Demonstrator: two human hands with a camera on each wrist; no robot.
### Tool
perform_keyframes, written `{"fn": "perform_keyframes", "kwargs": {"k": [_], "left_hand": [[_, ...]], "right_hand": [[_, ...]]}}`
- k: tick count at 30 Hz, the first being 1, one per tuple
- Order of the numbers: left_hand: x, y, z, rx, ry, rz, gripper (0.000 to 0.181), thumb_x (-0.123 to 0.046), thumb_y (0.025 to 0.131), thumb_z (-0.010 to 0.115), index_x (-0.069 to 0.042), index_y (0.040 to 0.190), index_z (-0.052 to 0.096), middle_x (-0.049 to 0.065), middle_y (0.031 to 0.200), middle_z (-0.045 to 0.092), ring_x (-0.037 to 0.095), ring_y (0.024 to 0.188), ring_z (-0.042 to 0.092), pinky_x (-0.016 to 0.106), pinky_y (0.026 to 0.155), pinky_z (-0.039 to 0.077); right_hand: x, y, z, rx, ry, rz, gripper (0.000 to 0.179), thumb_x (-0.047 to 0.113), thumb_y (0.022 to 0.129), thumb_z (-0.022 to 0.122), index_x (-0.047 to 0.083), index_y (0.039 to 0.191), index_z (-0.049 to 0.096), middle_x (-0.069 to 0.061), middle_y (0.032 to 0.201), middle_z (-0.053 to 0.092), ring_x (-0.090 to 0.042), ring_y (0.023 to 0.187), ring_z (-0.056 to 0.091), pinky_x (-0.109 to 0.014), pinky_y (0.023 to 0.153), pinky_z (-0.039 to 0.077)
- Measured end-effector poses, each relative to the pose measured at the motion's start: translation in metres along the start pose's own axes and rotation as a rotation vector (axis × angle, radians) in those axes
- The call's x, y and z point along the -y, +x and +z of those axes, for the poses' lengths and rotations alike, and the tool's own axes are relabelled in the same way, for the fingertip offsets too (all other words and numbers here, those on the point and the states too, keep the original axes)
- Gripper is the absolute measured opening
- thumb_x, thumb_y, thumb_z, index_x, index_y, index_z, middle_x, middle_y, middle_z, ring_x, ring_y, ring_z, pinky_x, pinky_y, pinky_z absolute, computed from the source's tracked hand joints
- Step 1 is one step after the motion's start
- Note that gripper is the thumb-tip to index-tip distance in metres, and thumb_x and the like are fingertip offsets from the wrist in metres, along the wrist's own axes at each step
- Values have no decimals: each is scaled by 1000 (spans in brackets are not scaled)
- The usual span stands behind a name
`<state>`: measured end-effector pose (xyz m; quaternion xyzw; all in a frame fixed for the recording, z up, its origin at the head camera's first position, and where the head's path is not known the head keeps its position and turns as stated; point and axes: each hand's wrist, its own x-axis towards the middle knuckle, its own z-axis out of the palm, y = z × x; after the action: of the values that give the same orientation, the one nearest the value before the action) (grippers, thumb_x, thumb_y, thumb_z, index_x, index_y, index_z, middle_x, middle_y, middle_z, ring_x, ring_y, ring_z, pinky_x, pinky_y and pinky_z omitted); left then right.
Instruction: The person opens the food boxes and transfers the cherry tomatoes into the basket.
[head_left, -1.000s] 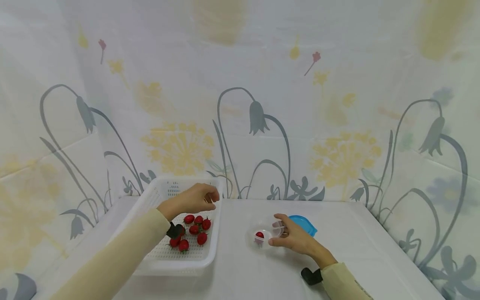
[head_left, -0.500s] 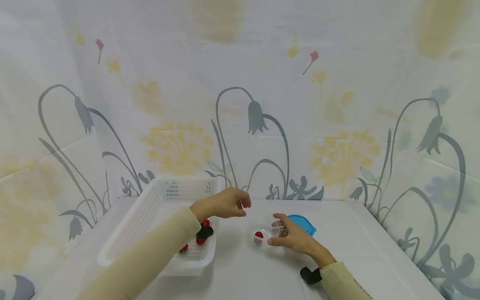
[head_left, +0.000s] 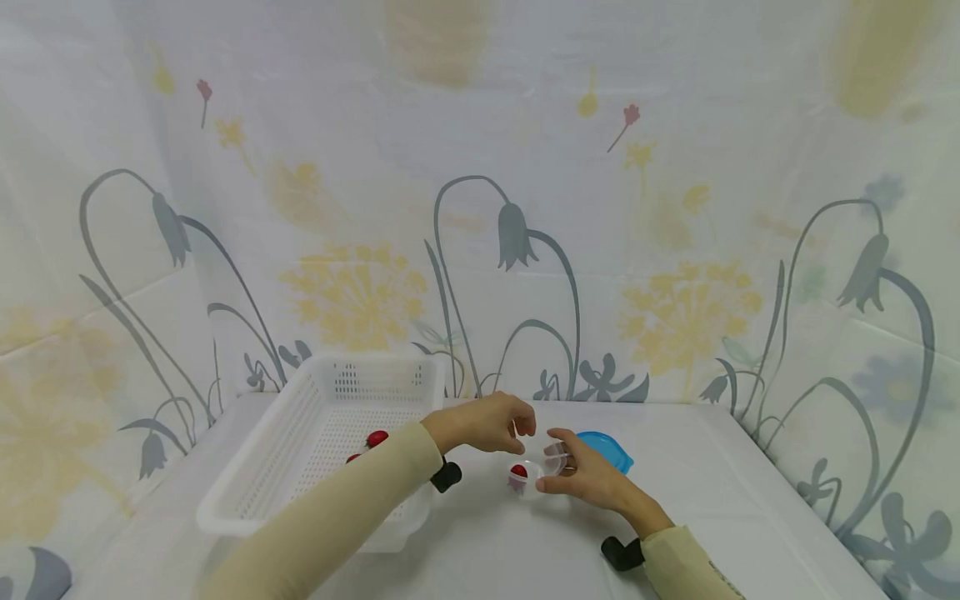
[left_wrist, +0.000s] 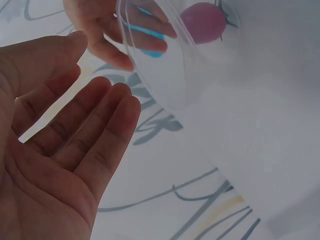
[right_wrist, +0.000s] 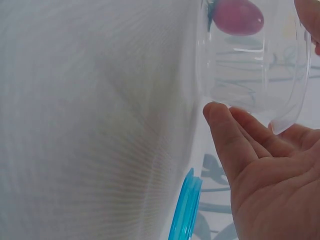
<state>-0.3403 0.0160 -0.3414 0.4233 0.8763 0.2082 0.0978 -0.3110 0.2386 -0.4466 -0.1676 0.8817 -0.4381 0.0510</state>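
My left hand (head_left: pixel 491 421) hovers left of a small clear plastic container (head_left: pixel 546 467), palm side showing in the left wrist view with fingers (left_wrist: pixel 102 135) loosely bent. Nothing shows between its thumb and fingers. On the container's right side, my right hand (head_left: pixel 600 479) holds it, thumb and fingers spread around the wall. One cherry tomato (right_wrist: pixel 239 16) with a green stem lies inside the container. Part of the right hand (left_wrist: pixel 102 35) also appears through the clear wall in the left wrist view.
A white perforated basket (head_left: pixel 258 442) stands at the left. Cherry tomatoes (head_left: pixel 377 437) lie in it, partly covered by my left sleeve. Behind my right hand, a blue lid (head_left: pixel 607 452) rests on the white table. A flower-patterned cloth (head_left: pixel 480 317) hangs at the back.
My left hand has moved right, from above the basket to beside the container. My right hand and the container have stayed in place.
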Motion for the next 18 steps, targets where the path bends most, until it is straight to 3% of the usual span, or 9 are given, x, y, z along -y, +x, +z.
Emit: {"fn": "perform_keyframes", "kwargs": {"k": [8, 18], "left_hand": [[0, 12, 15, 28, -10, -51, 19, -7, 81, 75, -16, 94, 64, -9, 90, 60, 5, 82, 56, 18, 66, 49], [3, 19, 26, 66, 45, -101, 27, -9, 77, 79, -9, 102, 66, 3, 98, 61, 10, 80, 53, 21, 66, 47]], "right_hand": [[1, -2, -1, 9, 12, -15, 84, 34, 81, 75, 8, 145, 28, -12, 133, 50, -29, 108, 59, -46, 86, 51], [1, -1, -1, 11, 1, -31, 86, 37, 79, 77, 8, 145, 29, -14, 130, 51, -24, 103, 61, -40, 83, 52]]}}
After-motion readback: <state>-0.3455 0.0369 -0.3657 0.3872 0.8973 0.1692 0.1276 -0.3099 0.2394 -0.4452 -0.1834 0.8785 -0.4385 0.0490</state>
